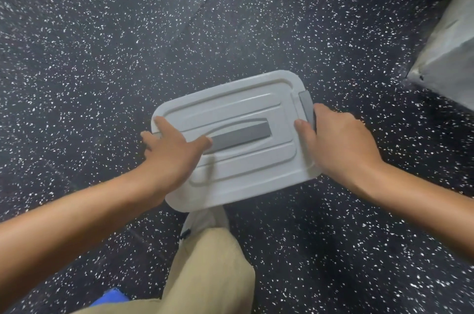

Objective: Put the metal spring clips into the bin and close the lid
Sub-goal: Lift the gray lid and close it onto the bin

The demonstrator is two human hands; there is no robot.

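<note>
A white plastic bin stands on the speckled floor with its lid (241, 105) lying flat on top. The lid has a grey handle (243, 135) in its middle and a grey latch (306, 104) on its right end. My left hand (174, 152) rests on the lid's left end, thumb near the handle, fingers curled over the edge. My right hand (336, 139) grips the right end, thumb on top of the lid, fingers over the latch. No spring clips are in view; the bin's inside is hidden by the lid.
Black rubber floor with white flecks lies all around. A grey concrete block (446, 49) stands at the right edge. My leg in tan trousers (207, 270) and a white shoe (202, 221) are just below the bin. Something blue (112, 297) shows at the bottom left.
</note>
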